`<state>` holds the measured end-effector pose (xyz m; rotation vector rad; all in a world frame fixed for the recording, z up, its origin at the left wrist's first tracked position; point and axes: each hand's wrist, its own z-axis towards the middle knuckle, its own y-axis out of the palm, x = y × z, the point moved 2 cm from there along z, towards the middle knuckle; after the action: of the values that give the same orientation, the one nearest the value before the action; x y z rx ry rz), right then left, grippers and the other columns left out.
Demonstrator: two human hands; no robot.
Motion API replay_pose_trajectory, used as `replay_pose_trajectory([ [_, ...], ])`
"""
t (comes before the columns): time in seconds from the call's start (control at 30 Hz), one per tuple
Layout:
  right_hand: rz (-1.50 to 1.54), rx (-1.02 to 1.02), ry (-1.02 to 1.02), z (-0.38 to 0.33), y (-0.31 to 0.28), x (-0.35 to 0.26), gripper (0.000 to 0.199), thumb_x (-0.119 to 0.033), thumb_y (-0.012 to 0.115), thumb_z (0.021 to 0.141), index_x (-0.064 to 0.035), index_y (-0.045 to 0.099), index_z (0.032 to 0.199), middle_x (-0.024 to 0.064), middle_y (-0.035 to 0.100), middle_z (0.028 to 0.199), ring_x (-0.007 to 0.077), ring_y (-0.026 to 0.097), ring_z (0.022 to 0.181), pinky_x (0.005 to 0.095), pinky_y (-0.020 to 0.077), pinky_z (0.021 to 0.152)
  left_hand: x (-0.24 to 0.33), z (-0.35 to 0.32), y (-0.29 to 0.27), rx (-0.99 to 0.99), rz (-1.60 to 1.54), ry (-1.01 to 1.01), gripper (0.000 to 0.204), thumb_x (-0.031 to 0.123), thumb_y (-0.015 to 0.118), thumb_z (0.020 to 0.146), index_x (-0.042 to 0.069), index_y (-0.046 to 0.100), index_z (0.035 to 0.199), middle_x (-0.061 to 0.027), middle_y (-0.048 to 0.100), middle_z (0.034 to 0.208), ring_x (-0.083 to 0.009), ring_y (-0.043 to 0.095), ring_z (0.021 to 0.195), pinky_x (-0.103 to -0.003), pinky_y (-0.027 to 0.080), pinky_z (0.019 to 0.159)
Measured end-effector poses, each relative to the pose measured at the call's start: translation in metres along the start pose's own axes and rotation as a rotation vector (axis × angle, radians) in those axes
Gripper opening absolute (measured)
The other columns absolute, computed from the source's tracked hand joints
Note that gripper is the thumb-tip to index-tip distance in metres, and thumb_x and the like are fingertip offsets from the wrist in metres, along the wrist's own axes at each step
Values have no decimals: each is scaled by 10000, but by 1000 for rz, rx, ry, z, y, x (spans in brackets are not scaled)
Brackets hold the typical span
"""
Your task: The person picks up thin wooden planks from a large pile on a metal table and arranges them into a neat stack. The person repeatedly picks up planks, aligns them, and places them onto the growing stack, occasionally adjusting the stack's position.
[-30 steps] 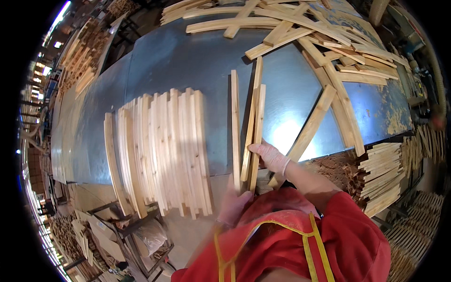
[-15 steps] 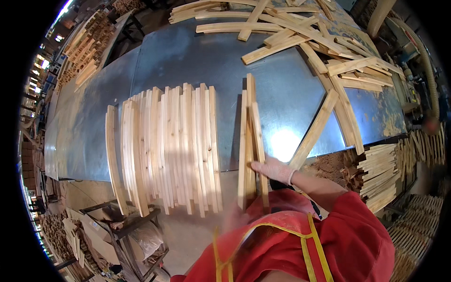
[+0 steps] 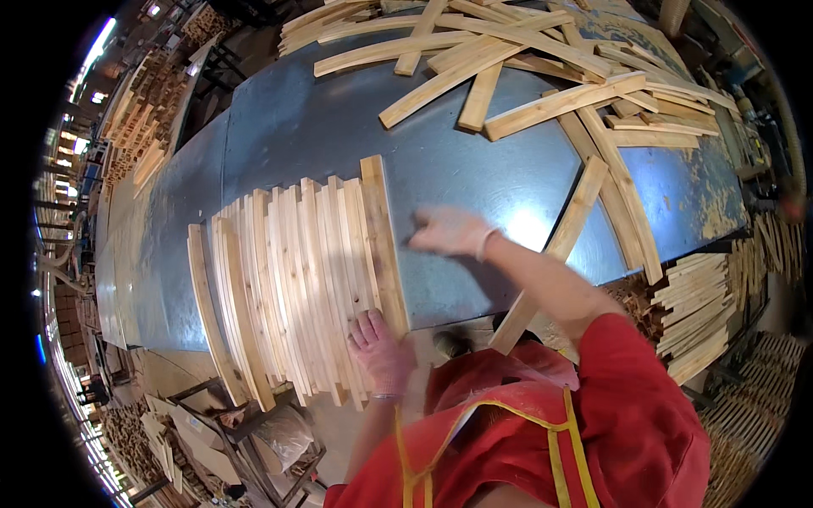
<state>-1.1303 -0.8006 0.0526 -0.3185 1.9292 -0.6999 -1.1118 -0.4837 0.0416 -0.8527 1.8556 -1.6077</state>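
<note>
The relation that matters most lies at the right-hand end of the row of wooden strips [image 3: 292,288], where a broader plank [image 3: 381,237] stands as the outermost piece on the desk [image 3: 288,127]. Its long axis runs away from the person, its far end leaning a little to the left, roughly parallel with the strips beside it. The left hand [image 3: 384,356] is the nearer one: its gloved fingers lie side by side over the near end of the row, close by the plank's near end, though whether they clamp anything underneath cannot be told. The right hand [image 3: 456,232] is over the desk to the right of the plank, with a bare gap between; its fingers, somewhat blurred, look loosely bent and apart, with nothing seen in them, and point left toward the plank's long side. On the other side of that hand, a slanting plank [image 3: 577,201] passes beneath the right forearm, its near end over the desk's edge, while crisscrossed loose planks [image 3: 559,107] lie farther off, beyond both hands.
</note>
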Motion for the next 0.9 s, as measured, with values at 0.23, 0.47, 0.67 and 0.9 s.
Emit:
replay_pose_trajectory([
  [0.23,-1098,554,-15,42,-216,162,510,-162,634,926,-135,591,1434,130,660,1404,310,616,1311,517,540,979,8,-9,24,131,0,46,853,324,772,889,-1,416,1593,-225,503,1577,-429,454,1480,-594,333,1228],
  [0.47,-738,-244,-29,51,-201,42,691,-359,809,834,-91,604,1438,189,776,1055,328,760,993,443,592,901,12,-5,-21,67,-683,-189,603,87,726,934,5,542,1503,-221,709,1295,-438,678,1208,-477,553,987],
  [0.67,466,-303,171,2,-74,66,691,-585,676,998,25,600,1314,106,685,869,233,683,847,376,577,836,76,19,-8,196,-966,-35,680,40,646,918,45,466,1573,-292,605,1439,-489,654,1237,-511,548,1041],
  [0.9,-277,-110,351,-41,6,6,890,-731,624,938,45,551,1367,315,744,1177,427,724,1157,491,563,995,86,-4,-10,-184,-515,466,738,306,782,841,93,518,1496,-218,564,1445,-406,551,1372,-535,426,1190],
])
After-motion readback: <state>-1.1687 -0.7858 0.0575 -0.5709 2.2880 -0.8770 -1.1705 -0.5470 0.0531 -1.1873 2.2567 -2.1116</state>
